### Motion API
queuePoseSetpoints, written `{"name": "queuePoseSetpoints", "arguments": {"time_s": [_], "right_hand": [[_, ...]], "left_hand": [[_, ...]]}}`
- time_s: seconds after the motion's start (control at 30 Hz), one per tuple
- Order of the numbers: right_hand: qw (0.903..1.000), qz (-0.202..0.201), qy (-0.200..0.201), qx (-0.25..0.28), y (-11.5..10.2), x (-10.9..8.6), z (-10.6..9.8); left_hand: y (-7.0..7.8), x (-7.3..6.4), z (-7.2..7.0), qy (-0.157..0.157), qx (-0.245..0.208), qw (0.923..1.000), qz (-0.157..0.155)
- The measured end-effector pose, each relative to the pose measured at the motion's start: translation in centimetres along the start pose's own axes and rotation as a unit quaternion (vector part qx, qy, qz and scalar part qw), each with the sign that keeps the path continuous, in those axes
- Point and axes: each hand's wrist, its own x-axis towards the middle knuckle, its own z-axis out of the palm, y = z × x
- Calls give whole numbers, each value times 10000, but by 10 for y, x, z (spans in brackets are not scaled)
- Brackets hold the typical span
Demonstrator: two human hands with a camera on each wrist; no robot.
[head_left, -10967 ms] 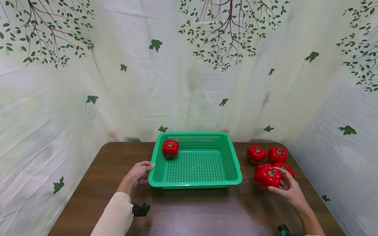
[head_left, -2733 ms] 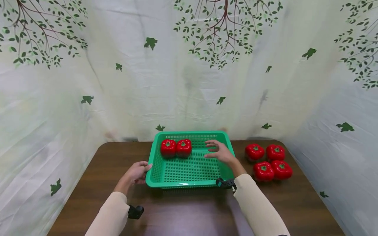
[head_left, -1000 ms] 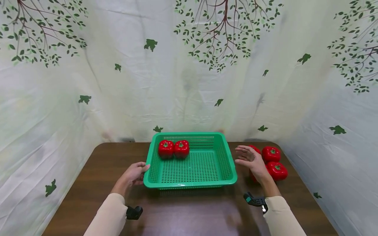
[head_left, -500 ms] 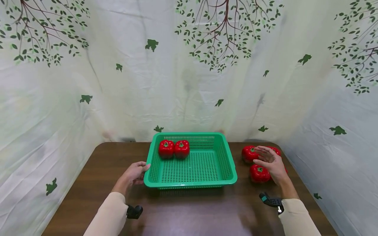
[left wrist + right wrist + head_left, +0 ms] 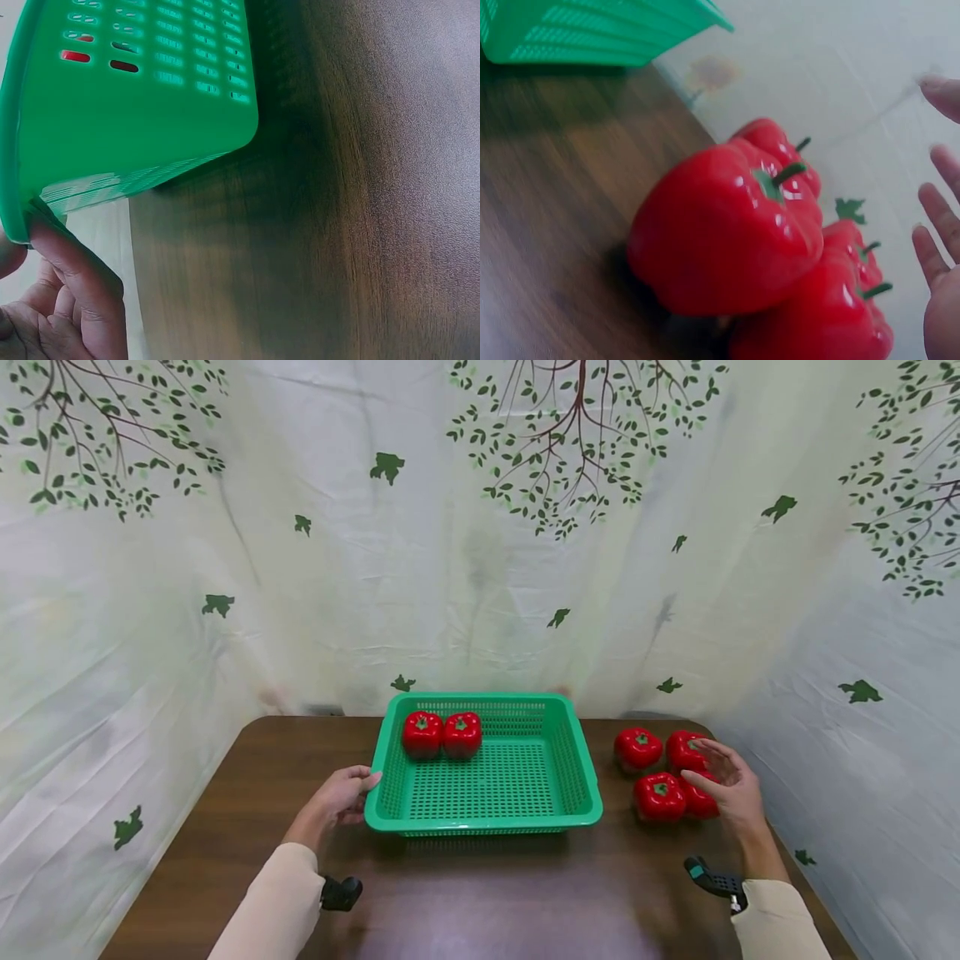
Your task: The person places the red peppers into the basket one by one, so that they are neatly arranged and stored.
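Right of the green basket (image 5: 483,823) the left hand (image 5: 345,795) pinches, bell peppers (image 5: 659,798) sit near the parted fingers of the right hand (image 5: 738,790).

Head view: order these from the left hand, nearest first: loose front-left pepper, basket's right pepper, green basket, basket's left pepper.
1. Green basket: left rim pinched by the left hand.
2. Left pepper: inside, back left.
3. Right pepper: inside, just right of that.
4. Loose front-left pepper: on the table, right of the basket.

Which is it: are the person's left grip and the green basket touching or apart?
Touching. The left wrist view shows the left grip with a finger against the green basket, under its rim.
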Motion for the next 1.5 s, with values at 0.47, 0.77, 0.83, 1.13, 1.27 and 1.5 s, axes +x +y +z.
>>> {"name": "queuePoseSetpoints", "arguments": {"time_s": [0.47,0.77,0.83,1.13,1.27,1.5], "right_hand": [[9900,677,784,-960,24,-6,-19],[9770,1373,473,-1564,38,-8,-23],[9754,1400,393,-1658,40,-9,-23],[9716,1721,220,-1607,49,-14,-27],[9698,1795,236,-1634,52,-15,-27],[9683,1765,287,-1741,55,-13,-25]], "left_hand": [[0,-1,0,-23,-67,10000,-29],[-1,-4,-1,7,14,10000,-57],[-1,-4,-1,17,-2,10000,-1],[-2,-1,1,22,-49,10000,58],[-1,-1,1,51,3,10000,23],[-1,-2,1,68,-15,10000,10]]}}
